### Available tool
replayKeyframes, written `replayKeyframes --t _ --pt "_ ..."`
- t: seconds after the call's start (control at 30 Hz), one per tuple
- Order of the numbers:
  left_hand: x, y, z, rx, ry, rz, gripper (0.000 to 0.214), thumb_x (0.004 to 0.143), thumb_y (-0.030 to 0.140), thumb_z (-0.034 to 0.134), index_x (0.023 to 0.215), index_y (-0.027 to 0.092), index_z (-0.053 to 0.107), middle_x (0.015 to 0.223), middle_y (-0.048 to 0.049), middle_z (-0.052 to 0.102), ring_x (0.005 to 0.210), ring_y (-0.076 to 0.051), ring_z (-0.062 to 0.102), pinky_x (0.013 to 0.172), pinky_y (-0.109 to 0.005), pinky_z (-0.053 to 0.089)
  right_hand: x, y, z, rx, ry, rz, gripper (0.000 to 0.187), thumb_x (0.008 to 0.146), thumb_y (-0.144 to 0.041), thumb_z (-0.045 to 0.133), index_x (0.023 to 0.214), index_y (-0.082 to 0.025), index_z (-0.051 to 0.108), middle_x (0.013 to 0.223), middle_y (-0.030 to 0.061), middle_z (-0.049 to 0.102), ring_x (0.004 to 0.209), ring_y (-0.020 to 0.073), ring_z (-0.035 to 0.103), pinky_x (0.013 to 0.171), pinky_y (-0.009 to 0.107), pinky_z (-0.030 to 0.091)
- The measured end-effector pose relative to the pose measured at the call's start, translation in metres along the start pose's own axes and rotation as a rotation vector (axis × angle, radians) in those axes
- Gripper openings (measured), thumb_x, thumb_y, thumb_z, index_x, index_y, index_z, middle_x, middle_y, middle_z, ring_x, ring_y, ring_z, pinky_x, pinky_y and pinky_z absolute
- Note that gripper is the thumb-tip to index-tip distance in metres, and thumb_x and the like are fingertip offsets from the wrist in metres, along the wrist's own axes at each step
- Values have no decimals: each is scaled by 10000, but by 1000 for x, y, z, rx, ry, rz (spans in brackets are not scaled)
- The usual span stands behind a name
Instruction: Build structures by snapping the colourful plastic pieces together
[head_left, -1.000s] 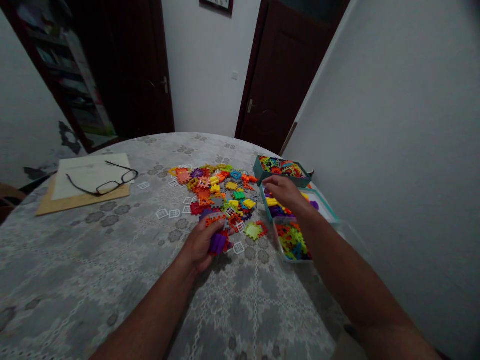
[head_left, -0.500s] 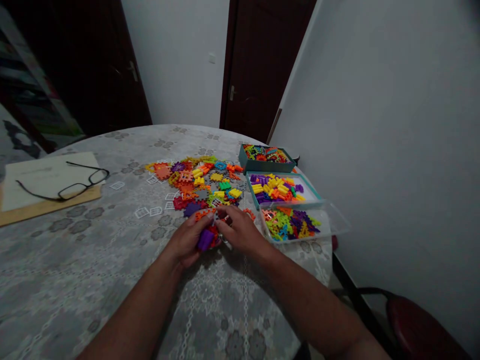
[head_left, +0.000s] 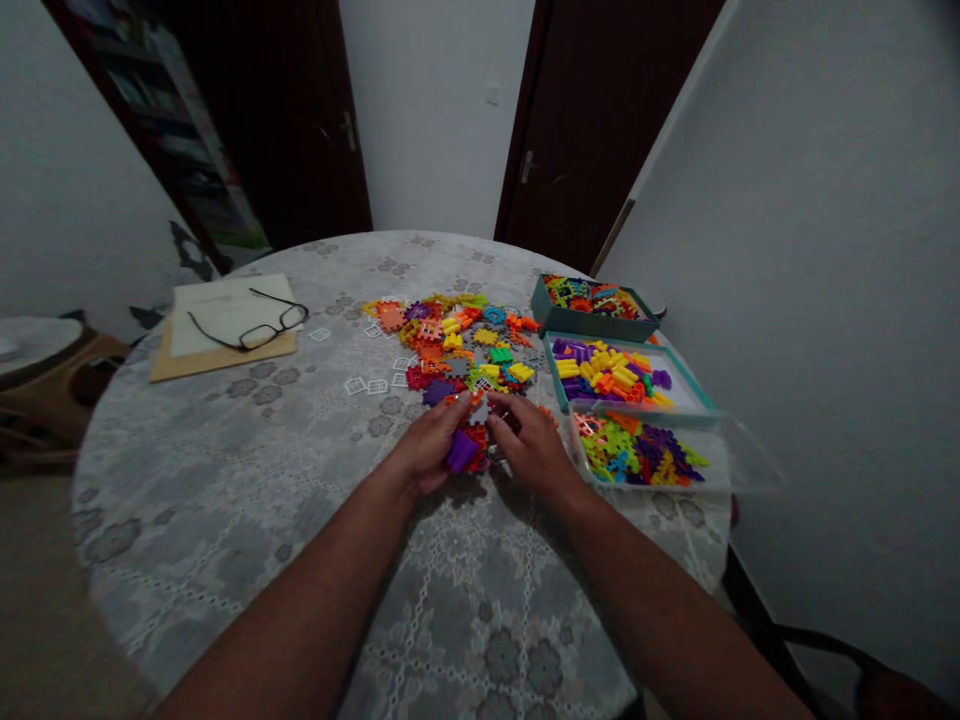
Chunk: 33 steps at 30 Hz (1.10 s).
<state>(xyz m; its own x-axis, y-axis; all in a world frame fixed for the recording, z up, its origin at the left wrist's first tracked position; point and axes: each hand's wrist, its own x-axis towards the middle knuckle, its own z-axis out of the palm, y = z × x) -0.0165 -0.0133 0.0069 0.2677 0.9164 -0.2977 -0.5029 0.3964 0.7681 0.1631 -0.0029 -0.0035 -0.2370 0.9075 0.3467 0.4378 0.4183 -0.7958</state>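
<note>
My left hand (head_left: 429, 446) is closed around a small assembly of interlocking plastic building blocks (head_left: 472, 452), joined from red, orange, grey and purple pieces. A chunky purple block (head_left: 460, 452) sticks out of it toward me. On the other side, my right hand (head_left: 536, 448) has its fingers curled against the assembly's edge by a grey notched piece (head_left: 479, 409); part of its grip is hidden. Just beyond both hands lies a loose pile of colourful notched blocks (head_left: 454, 366), with white window-frame pieces (head_left: 377, 386) at its left.
A round table with a patterned cloth (head_left: 300, 520) carries everything. Black eyeglasses (head_left: 259, 335) rest on paper and a board (head_left: 225, 367) at left. On the right stand a green box (head_left: 592, 322), a tray of yellow and purple blocks (head_left: 686, 385) and a clear container (head_left: 645, 487).
The view has swung left, so everything sits further right. Both hands still hold the block assembly; its grey piece now shows more plainly, with the right fingers drawn slightly back from it.
</note>
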Motion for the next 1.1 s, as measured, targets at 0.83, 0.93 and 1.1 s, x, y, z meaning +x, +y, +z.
replayKeyframes --t 0.83,0.93,1.1 --pt "3 -8 2 -12 32 -29 522 1024 596 633 1282 149 711 817 -86 789 571 -200 722 543 -321 621 0 -7 2 291 74 281 254 946 -478 672 1093 -278 616 928 -8 684 728 179 670 615 297 542" --pt "1 -7 2 5 4 -17 491 1017 577 650 1302 179 692 898 -85 803 620 -200 743 521 -306 613 2 -8 3 405 92 372 291 919 -503 684 1058 -266 586 852 -32 672 605 163 663 531 282 526" --pt "0 -7 3 26 -20 47 411 937 527 772 1173 204 679 885 -44 773 621 -184 723 511 -301 614 7 -10 0 420 191 380 284 892 -462 695 1063 -261 592 707 -76 616 578 154 648 563 272 539"
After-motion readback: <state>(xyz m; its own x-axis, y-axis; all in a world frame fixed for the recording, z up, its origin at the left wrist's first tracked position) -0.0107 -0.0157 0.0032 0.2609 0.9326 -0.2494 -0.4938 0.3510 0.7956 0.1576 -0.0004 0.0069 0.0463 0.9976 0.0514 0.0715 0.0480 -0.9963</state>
